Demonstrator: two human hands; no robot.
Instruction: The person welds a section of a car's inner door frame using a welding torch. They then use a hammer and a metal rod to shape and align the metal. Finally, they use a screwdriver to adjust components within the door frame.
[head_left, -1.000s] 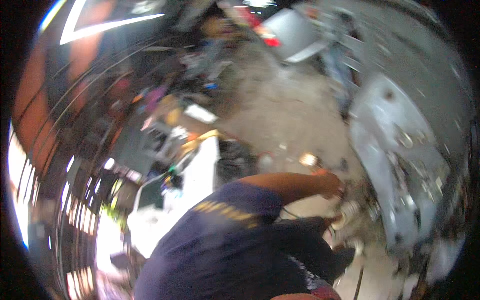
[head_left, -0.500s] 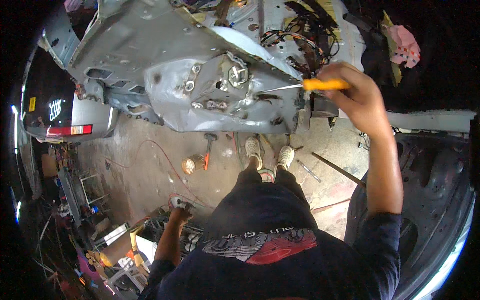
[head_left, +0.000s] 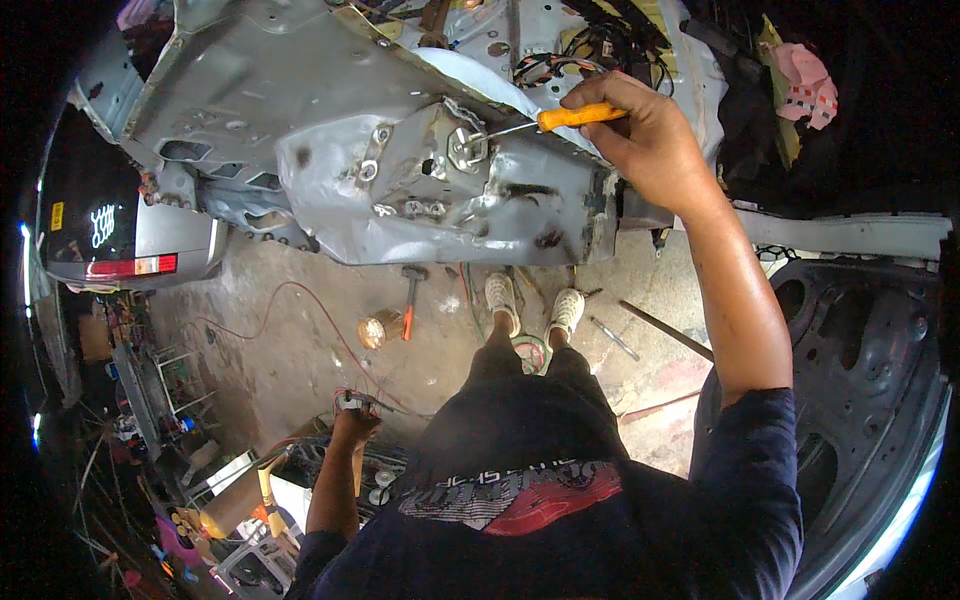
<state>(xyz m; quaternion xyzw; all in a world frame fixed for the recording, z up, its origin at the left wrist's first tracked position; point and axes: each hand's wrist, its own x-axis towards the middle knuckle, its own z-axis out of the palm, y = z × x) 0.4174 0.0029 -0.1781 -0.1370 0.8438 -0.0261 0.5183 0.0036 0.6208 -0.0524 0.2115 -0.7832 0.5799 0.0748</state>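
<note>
One grey car body shell, one screwdriver at work.
Right hand is clenched around the orange-handled screwdriver, tip on a round fitting; left hand hangs low, pinching red wires.

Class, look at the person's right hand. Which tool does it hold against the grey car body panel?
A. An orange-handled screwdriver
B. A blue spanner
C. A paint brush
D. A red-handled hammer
A: the right hand grips an orange-handled screwdriver, its tip at a round fitting on the grey car body panel.
</note>
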